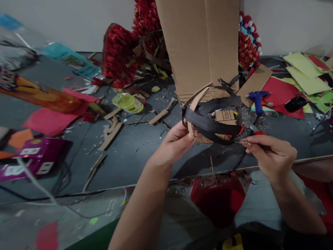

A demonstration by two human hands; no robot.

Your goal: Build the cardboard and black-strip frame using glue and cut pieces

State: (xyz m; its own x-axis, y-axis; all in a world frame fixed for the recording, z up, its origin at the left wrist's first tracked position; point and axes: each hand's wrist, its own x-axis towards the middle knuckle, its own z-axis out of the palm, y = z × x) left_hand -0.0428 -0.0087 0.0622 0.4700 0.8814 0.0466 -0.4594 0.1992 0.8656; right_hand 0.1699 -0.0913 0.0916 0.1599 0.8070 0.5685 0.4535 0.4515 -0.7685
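Observation:
My left hand (174, 143) pinches the near left edge of a hollow cardboard frame (212, 119) built of tan strips partly covered in black. It is held just above the dark table (135, 152). My right hand (270, 152) grips the frame's right side together with a thin tool that has a red part (256, 131); what kind of tool it is I cannot tell. Small items, among them a printed cardboard piece (225, 116), show through the frame's openings.
A tall cardboard box (200, 45) stands right behind the frame, with red fringed decorations (122, 55) at its left. A blue glue gun (257, 99), coloured paper sheets (304, 74), a yellow-green tape roll (127, 102), cardboard scraps and a purple box (33, 158) lie around.

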